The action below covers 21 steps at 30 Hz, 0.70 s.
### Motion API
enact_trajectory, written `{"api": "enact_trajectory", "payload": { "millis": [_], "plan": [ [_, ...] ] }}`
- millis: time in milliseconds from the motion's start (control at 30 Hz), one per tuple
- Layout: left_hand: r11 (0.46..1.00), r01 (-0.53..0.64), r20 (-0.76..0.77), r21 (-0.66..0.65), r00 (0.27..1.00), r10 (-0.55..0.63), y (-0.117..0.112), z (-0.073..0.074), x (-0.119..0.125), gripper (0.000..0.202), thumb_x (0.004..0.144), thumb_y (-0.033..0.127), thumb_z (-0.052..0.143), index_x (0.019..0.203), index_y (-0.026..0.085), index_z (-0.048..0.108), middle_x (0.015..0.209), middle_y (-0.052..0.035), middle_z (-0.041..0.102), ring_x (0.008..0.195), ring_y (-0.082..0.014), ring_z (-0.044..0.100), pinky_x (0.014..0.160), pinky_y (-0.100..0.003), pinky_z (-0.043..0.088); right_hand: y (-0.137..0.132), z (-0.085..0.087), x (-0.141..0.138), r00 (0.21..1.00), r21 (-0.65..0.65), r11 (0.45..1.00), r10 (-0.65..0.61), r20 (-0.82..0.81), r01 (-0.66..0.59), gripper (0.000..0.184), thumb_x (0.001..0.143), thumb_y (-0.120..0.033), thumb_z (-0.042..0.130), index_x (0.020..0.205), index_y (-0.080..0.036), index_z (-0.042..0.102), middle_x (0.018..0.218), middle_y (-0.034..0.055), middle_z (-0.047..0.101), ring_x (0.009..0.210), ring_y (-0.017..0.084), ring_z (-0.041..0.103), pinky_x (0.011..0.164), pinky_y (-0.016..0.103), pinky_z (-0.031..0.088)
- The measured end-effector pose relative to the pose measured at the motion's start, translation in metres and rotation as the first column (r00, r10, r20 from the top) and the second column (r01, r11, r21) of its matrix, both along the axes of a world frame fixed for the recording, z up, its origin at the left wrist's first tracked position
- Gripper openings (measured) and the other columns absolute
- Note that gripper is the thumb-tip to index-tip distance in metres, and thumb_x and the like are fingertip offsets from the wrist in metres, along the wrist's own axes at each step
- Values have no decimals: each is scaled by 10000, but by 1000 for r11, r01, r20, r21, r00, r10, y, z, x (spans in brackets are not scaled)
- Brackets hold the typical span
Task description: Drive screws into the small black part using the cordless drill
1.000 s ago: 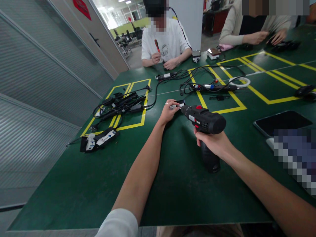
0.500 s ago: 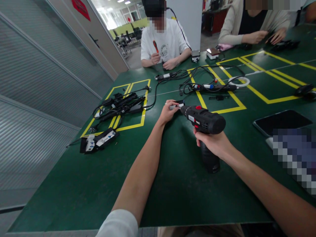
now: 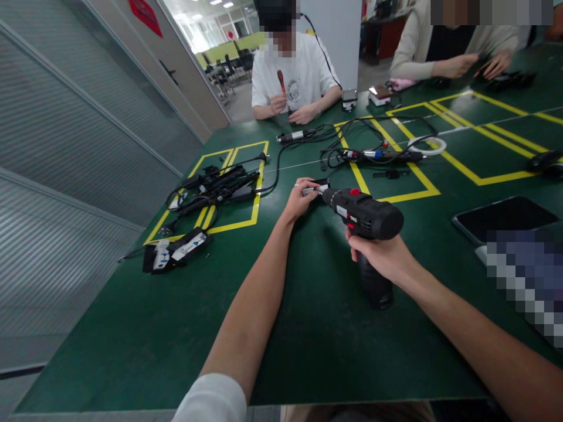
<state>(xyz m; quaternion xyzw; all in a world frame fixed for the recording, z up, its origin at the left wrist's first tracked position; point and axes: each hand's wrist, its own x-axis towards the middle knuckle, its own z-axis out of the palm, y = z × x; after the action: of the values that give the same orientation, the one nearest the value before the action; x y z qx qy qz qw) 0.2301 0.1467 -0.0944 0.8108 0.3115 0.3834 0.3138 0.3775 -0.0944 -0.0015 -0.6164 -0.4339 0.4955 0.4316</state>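
Observation:
My right hand point(image 3: 373, 252) is wrapped round the grip of a black and red cordless drill point(image 3: 363, 214), which lies level and points left. Its chuck and bit reach a small black and silver part point(image 3: 323, 183) on the green table. Against that part, my left hand point(image 3: 302, 196) is closed, with the fingers pressed on its near side. Most of the part is hidden by my fingers and the drill's nose, so its kind is unclear. I cannot tell whether the bit sits in a screw.
Black cables and plugs point(image 3: 220, 187) are heaped at left, near a black and white piece point(image 3: 189, 246). Corded pen-like tools point(image 3: 382, 156) and a white ring point(image 3: 426, 146) lie ahead. A phone point(image 3: 505, 217) is at right. A person opposite holds a screwdriver point(image 3: 281, 81); another sits far right.
My hands, the drill and the part keep their places. Across the table, the person's screwdriver has tipped slightly more upright.

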Motion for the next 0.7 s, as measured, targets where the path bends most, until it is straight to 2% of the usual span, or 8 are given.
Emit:
{"api": "enact_trajectory", "payload": {
  "millis": [300, 700],
  "plan": [
    [1000, 4, 25, -2, 1000, -4, 1, -1, 1, 195, 785, 235, 604, 951, 173, 685, 1175, -100, 559, 1185, -240, 509, 1073, -431, 365, 1, -8, 1, 999, 32, 999, 2, -34, -1, 46, 741, -210, 601, 781, -187, 601, 636, 0, 603, 572, 156, 582, 607, 324, 450],
    [1000, 6, 28, -11, 1000, -5, 2, -2, 2, 194, 782, 240, 600, 946, 182, 685, 1170, -93, 556, 1184, -236, 507, 1082, -430, 358, 1, -6, 2, 1000, 28, 1000, 3, -7, -3, 39, 739, -207, 596, 770, -187, 606, 638, 8, 612, 577, 162, 591, 612, 327, 458]
  ]
}}
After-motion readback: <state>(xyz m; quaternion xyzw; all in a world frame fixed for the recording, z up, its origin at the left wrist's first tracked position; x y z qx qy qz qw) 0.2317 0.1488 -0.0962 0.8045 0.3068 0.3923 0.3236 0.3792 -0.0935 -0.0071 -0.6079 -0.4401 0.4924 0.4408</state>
